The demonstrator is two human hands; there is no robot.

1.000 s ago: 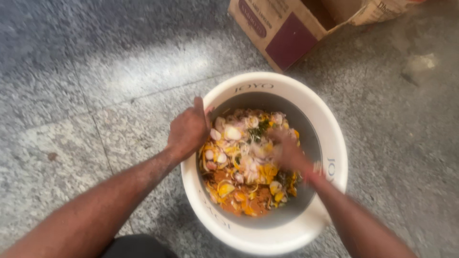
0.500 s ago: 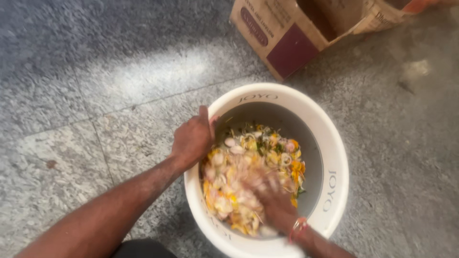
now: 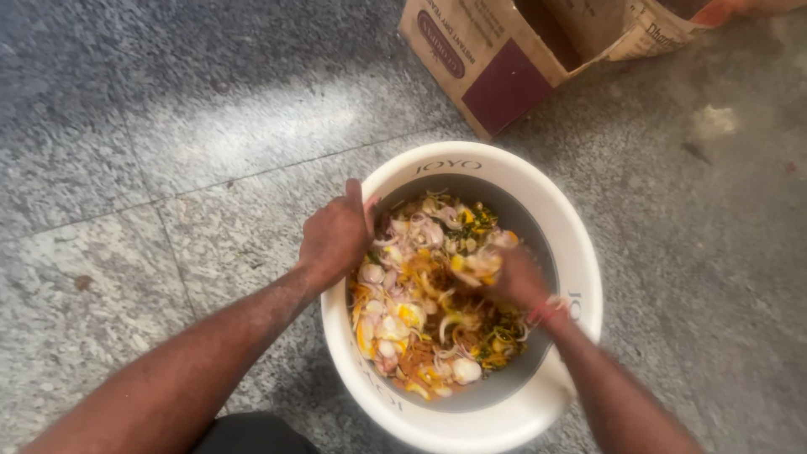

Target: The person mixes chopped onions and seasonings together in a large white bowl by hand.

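A large white plastic tub point(image 3: 580, 252) stands on a grey stone floor, holding a mix of sliced onions, yellow pieces, green herbs and brown spice powder point(image 3: 420, 328). My left hand point(image 3: 336, 235) grips the tub's left rim, thumb up along the edge. My right hand point(image 3: 513, 273) is down inside the tub, blurred with motion, buried in the mix with sliced onion on its fingers. A red thread band sits on my right wrist.
An open brown cardboard box point(image 3: 504, 59) lies tipped on the floor just behind the tub, at the top right. A small pale scrap point(image 3: 713, 122) lies on the floor to the right. Speckled grey floor tiles point(image 3: 168, 168) stretch to the left.
My right hand has swept from the near side of the tub up to the right side, turning the mix over. The left hand stays on the rim.
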